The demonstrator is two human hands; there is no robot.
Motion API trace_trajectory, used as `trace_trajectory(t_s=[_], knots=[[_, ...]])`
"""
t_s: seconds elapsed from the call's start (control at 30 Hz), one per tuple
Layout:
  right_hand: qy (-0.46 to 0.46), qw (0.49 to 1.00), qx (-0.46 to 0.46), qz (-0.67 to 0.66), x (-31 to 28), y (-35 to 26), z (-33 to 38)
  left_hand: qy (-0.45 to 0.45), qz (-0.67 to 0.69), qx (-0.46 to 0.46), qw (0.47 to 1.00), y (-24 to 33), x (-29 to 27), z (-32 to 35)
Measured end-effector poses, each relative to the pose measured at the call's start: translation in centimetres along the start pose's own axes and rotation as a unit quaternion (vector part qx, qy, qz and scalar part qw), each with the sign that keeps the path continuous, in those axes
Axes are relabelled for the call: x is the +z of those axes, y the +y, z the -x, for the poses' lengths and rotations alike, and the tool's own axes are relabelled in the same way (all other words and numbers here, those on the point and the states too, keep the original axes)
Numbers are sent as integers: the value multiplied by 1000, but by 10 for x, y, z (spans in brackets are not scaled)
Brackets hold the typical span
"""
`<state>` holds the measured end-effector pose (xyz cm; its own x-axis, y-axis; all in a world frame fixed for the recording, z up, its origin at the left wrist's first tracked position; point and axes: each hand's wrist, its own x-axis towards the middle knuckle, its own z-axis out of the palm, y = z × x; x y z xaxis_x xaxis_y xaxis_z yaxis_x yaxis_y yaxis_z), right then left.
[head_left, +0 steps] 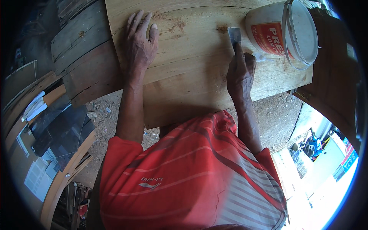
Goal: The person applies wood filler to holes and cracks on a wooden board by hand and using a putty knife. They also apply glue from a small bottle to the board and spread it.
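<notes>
My left hand (142, 44) lies flat on a broad wooden board (184, 80), fingers stretched toward its far side. On the right, my right hand (241, 71) grips a putty knife (234, 35), index finger pressed along the tool. The knife's flat metal blade points away from me, close to a brown filled-looking patch (222, 29) in the wood. Its handle is mostly hidden in my fist. Between the hands, reddish-brown smears (177, 27) mark the board's surface.
Right of the knife, a white bucket (264, 19) with a red label lies tipped on its side on the board. Darker planks (86, 42) adjoin at the left. Framed panels (61, 130) stand at lower left, above a dirt floor (103, 115).
</notes>
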<state>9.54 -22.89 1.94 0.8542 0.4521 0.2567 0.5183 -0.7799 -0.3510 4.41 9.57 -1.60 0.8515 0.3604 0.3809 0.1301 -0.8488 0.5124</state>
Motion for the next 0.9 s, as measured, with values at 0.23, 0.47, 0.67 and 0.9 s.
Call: trace_trajectory(t_s=[0.23,0.47,0.67,0.9], knots=[[-13,1000,2,-7,7,-5,-1,-6,-20,0,1000,5,-3,-2],[-60,996,38,-44,3,-20,-11,-3,-10,-5,1000,2,-2,0],[-81,997,-2,-20,7,-24,-7,3,-6,-8,1000,1,-1,0],[-52,998,-9,-39,4,-24,-15,6,-1,-6,1000,0,0,1]])
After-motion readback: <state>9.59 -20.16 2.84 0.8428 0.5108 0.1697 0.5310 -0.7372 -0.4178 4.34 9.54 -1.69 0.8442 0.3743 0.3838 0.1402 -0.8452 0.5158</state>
